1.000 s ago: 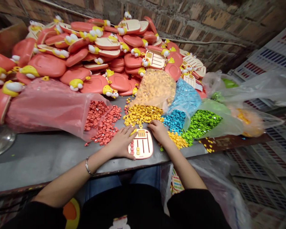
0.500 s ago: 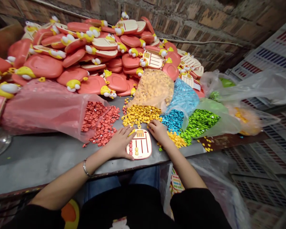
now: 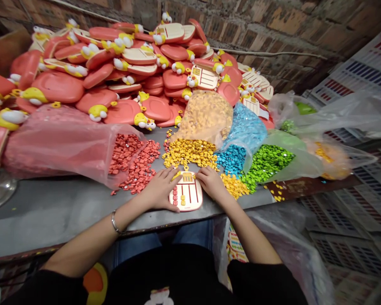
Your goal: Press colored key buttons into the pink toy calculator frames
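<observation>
A small cream and pink toy board [image 3: 186, 195] with slots and a few beads lies flat near the front edge of the grey table [image 3: 51, 212]. My left hand [image 3: 160, 189] rests on its left side with fingers spread and laid flat, holding it down. At the board's upper right corner, my right hand [image 3: 213, 183] has its fingers curled together, beside the spilled yellow beads [image 3: 190, 152]. Whether it pinches a bead is hidden. Red beads [image 3: 136, 163] lie left of the board, blue beads [image 3: 231, 159] and green beads [image 3: 266, 163] to the right.
A big heap of pink toy boards with yellow and white heads [image 3: 114, 72] fills the back of the table against a brick wall. Clear plastic bags [image 3: 60, 144] hold the beads. Stacked white crates [image 3: 362, 84] stand at the right. More yellow beads [image 3: 235, 185] lie by my right wrist.
My right hand has slid slightly down and toward the board's upper right corner. The left hand stays put on the board.
</observation>
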Demonstrator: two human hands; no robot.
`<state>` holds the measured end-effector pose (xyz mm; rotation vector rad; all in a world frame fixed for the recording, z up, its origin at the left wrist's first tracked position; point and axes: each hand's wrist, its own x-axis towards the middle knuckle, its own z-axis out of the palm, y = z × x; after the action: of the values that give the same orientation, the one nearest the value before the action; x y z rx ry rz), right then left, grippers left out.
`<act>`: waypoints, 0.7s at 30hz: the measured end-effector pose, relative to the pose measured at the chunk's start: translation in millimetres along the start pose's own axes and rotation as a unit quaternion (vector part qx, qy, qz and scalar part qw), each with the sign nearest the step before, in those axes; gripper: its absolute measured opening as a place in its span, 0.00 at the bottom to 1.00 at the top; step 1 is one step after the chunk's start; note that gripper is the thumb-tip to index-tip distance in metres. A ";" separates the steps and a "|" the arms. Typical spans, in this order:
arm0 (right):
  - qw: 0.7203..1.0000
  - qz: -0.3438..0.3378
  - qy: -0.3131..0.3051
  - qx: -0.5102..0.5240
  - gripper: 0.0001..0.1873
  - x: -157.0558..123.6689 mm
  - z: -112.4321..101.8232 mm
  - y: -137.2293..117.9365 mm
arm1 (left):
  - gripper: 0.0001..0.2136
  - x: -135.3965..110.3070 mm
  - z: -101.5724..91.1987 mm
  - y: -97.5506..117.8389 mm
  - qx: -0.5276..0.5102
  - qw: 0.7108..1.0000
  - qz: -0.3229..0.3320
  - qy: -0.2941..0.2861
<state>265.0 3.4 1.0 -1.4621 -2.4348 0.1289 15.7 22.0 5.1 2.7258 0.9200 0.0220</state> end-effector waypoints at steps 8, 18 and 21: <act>0.998 -0.035 0.011 0.047 0.10 -16.4 0.6 -14.5 | 0.54 -1.0 -0.9 2.1 0.000 1.000 -0.009 -0.001; 0.992 -0.040 0.059 0.108 0.11 -1.0 30.7 -43.9 | 0.55 -0.7 2.2 1.0 0.009 1.000 0.000 0.013; 0.982 -0.066 0.022 0.177 0.09 -7.1 18.4 -41.5 | 0.54 -1.1 2.9 0.6 0.007 1.000 -0.002 0.013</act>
<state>227.5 -21.3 -8.6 -1.1348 -2.3157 0.4696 15.4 20.2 2.5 2.7428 0.9373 0.0498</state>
